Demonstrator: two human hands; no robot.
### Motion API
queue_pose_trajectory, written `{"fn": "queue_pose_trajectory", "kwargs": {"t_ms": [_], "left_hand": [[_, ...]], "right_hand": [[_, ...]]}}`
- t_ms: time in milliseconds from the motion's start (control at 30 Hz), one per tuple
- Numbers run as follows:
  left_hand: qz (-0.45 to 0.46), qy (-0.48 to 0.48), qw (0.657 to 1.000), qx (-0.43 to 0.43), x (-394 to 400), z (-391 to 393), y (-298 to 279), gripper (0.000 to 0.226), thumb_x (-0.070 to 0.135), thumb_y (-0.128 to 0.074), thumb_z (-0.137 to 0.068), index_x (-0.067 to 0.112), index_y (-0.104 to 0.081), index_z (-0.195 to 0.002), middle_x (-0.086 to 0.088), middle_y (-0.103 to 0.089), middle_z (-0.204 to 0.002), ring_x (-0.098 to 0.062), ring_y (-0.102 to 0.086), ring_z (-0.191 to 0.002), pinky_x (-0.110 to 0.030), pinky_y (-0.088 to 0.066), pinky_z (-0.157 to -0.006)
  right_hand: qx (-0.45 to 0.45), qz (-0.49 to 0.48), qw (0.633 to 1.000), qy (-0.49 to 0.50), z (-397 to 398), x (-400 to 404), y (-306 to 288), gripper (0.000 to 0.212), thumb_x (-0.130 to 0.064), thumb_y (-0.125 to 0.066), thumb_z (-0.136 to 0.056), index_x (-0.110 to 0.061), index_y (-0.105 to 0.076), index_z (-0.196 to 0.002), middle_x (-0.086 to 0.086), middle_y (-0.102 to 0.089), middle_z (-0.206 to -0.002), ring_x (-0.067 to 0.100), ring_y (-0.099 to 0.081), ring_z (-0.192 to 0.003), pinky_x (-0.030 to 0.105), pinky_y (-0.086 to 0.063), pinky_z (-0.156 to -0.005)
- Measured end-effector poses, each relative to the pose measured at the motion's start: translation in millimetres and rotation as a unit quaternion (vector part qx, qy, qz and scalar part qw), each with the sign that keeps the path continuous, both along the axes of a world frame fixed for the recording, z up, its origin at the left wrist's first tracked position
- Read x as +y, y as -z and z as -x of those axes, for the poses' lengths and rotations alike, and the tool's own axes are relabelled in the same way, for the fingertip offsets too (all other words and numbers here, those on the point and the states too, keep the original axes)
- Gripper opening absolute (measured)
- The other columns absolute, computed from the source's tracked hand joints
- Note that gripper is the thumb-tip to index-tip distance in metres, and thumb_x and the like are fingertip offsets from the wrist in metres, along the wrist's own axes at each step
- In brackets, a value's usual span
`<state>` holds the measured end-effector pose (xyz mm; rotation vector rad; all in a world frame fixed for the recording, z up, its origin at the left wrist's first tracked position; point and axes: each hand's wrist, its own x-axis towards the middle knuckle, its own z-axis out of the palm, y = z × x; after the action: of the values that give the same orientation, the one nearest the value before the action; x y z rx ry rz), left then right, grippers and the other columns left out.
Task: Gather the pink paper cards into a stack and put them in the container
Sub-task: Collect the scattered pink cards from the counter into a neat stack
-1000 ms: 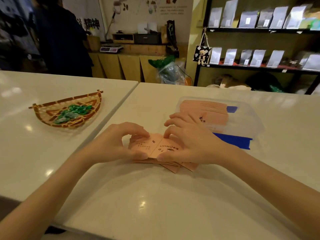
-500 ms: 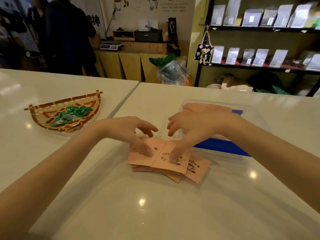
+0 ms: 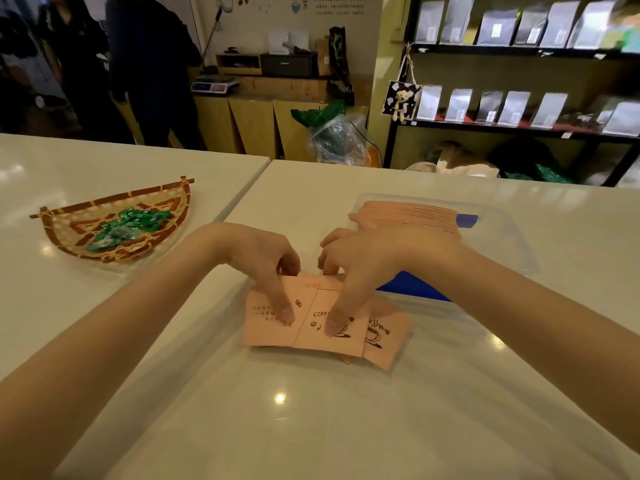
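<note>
Your pink cards [image 3: 329, 327] lie fanned and overlapping near the middle of the bench [image 3: 311, 427], just short of the clear container [image 3: 512, 237], which already holds a stack. They look thin, light and slick on the glossy top. Your left hand [image 3: 256, 258] and right hand [image 3: 363, 261] press fingertips flat on them, neither grip closed. Square them inward, then pinch the long edges.

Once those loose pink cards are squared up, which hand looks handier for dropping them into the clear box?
Probably the right hand: the clear container lies on its side, just beyond it. The left hand would have to cross over the loose pink cards.
</note>
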<state>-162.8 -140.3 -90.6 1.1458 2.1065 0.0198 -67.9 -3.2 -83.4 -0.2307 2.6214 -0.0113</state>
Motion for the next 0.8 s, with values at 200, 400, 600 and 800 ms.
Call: {"fn": "queue_pose_trajectory", "kwargs": {"t_ms": [200,400,600,800], "left_hand": [[-0.011,-0.017,1.000,0.008,-11.4,-9.1,-3.0,0.059,0.044,-0.081,-0.049,0.023,-0.053,-0.097,0.011,-0.065,-0.093,-0.005,-0.063,-0.080,-0.016,-0.052,-0.071],[-0.094,-0.005,0.995,0.035,-30.9,-36.0,-13.0,0.054,0.041,-0.081,-0.052,0.031,-0.046,-0.092,0.011,-0.061,-0.096,-0.007,-0.062,-0.082,-0.017,-0.053,-0.065],[-0.263,-0.008,0.961,0.086,-38.3,-71.0,-15.0,0.049,0.046,-0.080,-0.049,0.035,-0.053,-0.089,0.017,-0.063,-0.087,0.004,-0.058,-0.079,-0.012,-0.050,-0.063],[-0.421,-0.006,0.900,0.113,-3.1,-98.1,-2.0,0.048,0.048,-0.079,-0.047,0.036,-0.056,-0.088,0.023,-0.060,-0.081,0.010,-0.053,-0.084,-0.004,-0.043,-0.065]], "right_hand": [[0.065,0.033,0.997,-0.018,-13.4,-2.2,1.8,0.070,-0.071,-0.058,-0.056,-0.022,-0.061,-0.106,-0.002,-0.049,-0.131,0.013,-0.016,-0.135,0.046,0.019,-0.102],[0.199,0.073,0.977,-0.034,-45.9,-0.3,10.3,0.069,-0.075,-0.052,-0.058,-0.022,-0.066,-0.101,-0.005,-0.047,-0.131,0.004,-0.013,-0.130,0.042,0.014,-0.102],[0.284,0.156,0.946,0.028,-91.4,12.1,9.2,0.055,-0.070,-0.053,-0.062,-0.027,-0.061,-0.096,-0.010,-0.050,-0.123,0.005,-0.031,-0.116,0.032,-0.004,-0.104],[0.389,0.121,0.908,0.101,-130.7,43.1,1.7,0.058,-0.069,-0.053,-0.057,-0.029,-0.061,-0.098,-0.019,-0.047,-0.118,0.002,-0.027,-0.122,0.033,0.017,-0.104]]}}
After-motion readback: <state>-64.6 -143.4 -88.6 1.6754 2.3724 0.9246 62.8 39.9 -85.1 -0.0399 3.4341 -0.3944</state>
